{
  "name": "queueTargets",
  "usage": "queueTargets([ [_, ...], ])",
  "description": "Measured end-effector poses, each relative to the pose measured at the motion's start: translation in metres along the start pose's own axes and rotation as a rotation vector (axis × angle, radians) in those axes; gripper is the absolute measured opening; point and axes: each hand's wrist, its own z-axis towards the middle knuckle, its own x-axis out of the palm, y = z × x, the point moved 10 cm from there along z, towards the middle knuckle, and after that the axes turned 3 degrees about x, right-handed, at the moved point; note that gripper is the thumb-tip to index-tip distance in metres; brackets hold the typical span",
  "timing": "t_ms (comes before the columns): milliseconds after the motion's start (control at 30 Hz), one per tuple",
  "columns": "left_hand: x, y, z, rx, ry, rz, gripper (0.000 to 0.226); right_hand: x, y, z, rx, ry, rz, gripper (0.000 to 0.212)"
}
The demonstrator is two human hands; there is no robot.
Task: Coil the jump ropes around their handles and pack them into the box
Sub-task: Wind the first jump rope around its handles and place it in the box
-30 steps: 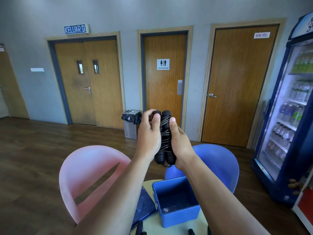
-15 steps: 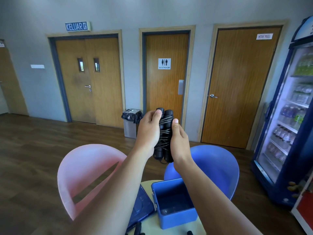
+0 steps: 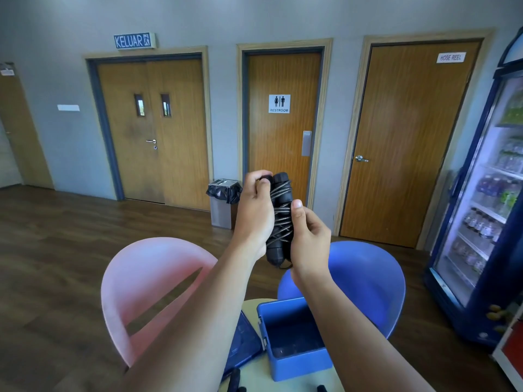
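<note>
- While both hands are raised well above the box (image 3: 300,366), they hold one black jump rope (image 3: 276,251) between them, upright, in front of the far wall.
- Its two handles (image 3: 281,179) stand side by side, with the cord (image 3: 281,213) wound round them in many turns.
- Left hand (image 3: 256,213): fingers curled tightly over the upper end of the handles, thumb on top.
- Right hand (image 3: 307,241): thumb pressed flat on the coils, fingers wrapped behind the lower half of the bundle.
- A short loop of cord hangs from the bottom of the bundle, above the box.
- Blue plastic box: open, standing on a pale round table (image 3: 256,304), with only small dark specks showing on its floor.
- Its dark blue lid (image 3: 243,343) lies back just left of the box.
- Black pieces (image 3: 235,377) sit at the frame's lower edge, left of and nearer than the box; what they are I cannot tell.
- A pink chair (image 3: 147,278) stands left of the box and a blue chair (image 3: 368,281) behind it to the right.
- Far behind the box, on the wall: a green sign reading "KELUAR" (image 3: 134,41) over double doors, a door marked "RESTROOM" (image 3: 279,103), and a door labelled "HOSE REEL" (image 3: 450,57).
- A bin (image 3: 223,205) with a black liner stands between the first two doors.
- Right of the box, a blue drinks fridge (image 3: 486,222) holds rows of bottles; their labels are too small to read.
</note>
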Motion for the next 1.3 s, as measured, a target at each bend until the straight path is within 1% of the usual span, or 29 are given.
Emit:
queueTargets([
  [233,-0.008,-0.011,-0.003,0.157,-0.049,0.047,0.02,0.007,0.004,0.006,0.04,0.048,0.054,0.036],
  [367,-0.017,0.0,0.011,0.073,0.022,0.137,0.013,0.008,0.001,0.012,0.079,0.138,0.009,0.035],
  [433,-0.023,0.0,0.023,0.05,0.133,0.248,0.022,0.008,0.003,0.016,0.098,0.221,-0.051,0.036],
  [533,-0.012,0.001,0.029,0.022,0.429,0.505,0.044,0.012,0.002,0.015,0.123,0.355,-0.182,0.035],
  [567,-0.008,0.004,0.028,0.018,0.488,0.565,0.048,0.013,0.001,0.014,0.129,0.382,-0.21,0.034],
  [600,-0.006,0.005,0.027,0.016,0.503,0.596,0.051,0.014,0.0,0.013,0.141,0.39,-0.214,0.034],
  [667,-0.008,0.002,0.029,0.041,0.428,0.608,0.053,0.013,-0.002,0.015,0.158,0.352,-0.203,0.034],
  [733,-0.017,-0.004,0.031,0.085,0.278,0.641,0.055,0.003,-0.005,0.02,0.193,0.246,-0.172,0.036],
  [800,-0.031,-0.008,0.03,0.114,0.122,0.645,0.059,-0.013,-0.019,0.024,0.296,0.112,-0.106,0.042],
  [833,-0.037,-0.01,0.028,0.118,0.061,0.631,0.06,-0.017,-0.027,0.023,0.356,0.074,-0.079,0.045],
  [933,-0.041,-0.009,0.017,0.125,-0.02,0.607,0.059,-0.016,-0.043,0.014,0.485,0.04,-0.127,0.062],
  [967,-0.039,-0.006,0.014,0.11,-0.027,0.574,0.059,-0.017,-0.047,0.013,0.503,0.016,-0.136,0.07],
  [1000,-0.037,-0.001,0.011,0.085,-0.03,0.522,0.058,-0.02,-0.047,0.012,0.504,-0.032,-0.14,0.074],
  [1100,-0.032,0.02,0.006,-0.065,-0.004,0.368,0.047,-0.039,-0.041,0.012,0.443,-0.188,-0.197,0.066],
  [1200,-0.023,0.044,0.005,-0.277,0.13,0.207,0.042,-0.055,-0.035,0.013,0.365,-0.252,-0.295,0.059],
  [1267,-0.017,0.051,0.003,-0.346,0.235,0.178,0.043,-0.059,-0.03,0.013,0.325,-0.257,-0.339,0.055],
  [1300,-0.018,0.053,0.004,-0.359,0.257,0.2,0.049,-0.061,-0.029,0.015,0.31,-0.251,-0.344,0.055],
])
